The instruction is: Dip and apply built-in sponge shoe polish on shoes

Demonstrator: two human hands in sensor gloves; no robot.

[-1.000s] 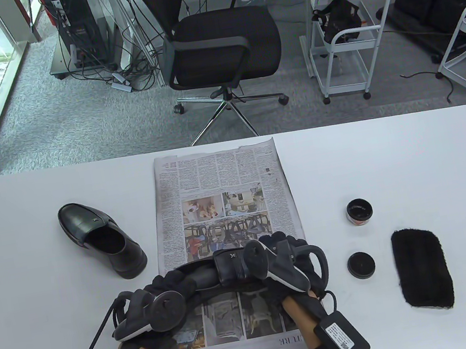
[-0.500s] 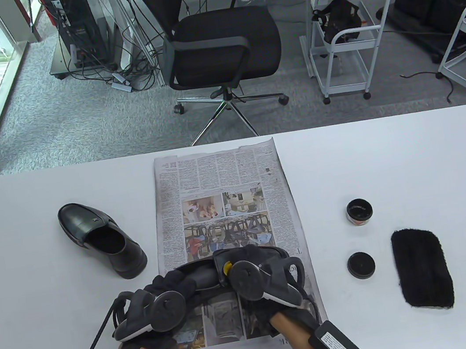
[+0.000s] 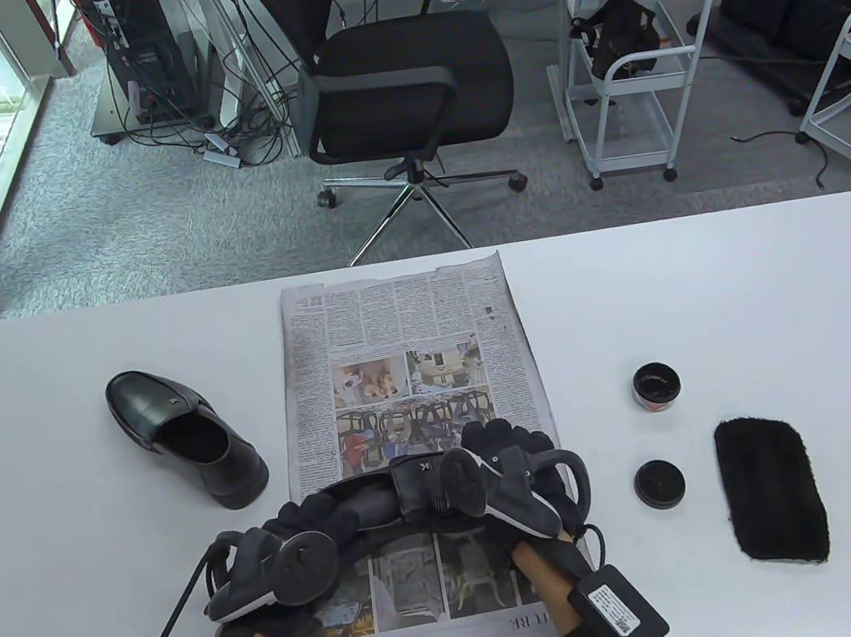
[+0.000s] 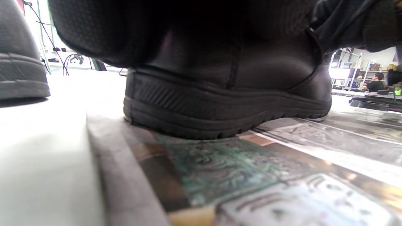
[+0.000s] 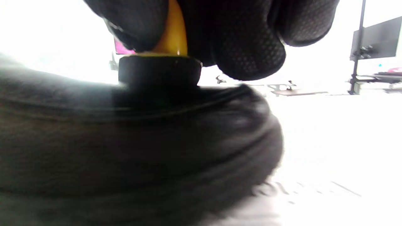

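A black leather slip-on shoe [image 3: 375, 502] lies on a spread sheet of printed newspaper [image 3: 399, 355] near the front edge of the white desk [image 3: 753, 280], its ridged sole resting on the paper as the left wrist view shows; the paper presumably sits there to catch stray polish. The left hand [image 3: 301, 551] grips the shoe at its heel end, seemingly to steady it against the rubbing. The right hand [image 3: 511, 463] is closed on a small applicator with a yellow handle and a round black sponge pad [image 5: 160, 70], and the right wrist view shows the sponge pressed flat on the curved upper of the shoe, so the step in hand looks like spreading polish over the toe side. A second black leather shoe [image 3: 184, 436] stands apart on the bare desk to the left of the newspaper, likely waiting its turn or already treated; the frames cannot settle which. To the right of the paper, within easy reach of the working hand, an open round tin of polish [image 3: 656, 386] sits beside its black lid [image 3: 659, 484], and a black fuzzy buffing cloth [image 3: 772, 492] lies further right, probably kept for the final shine. Motion blur in the right wrist view suggests rubbing is under way.
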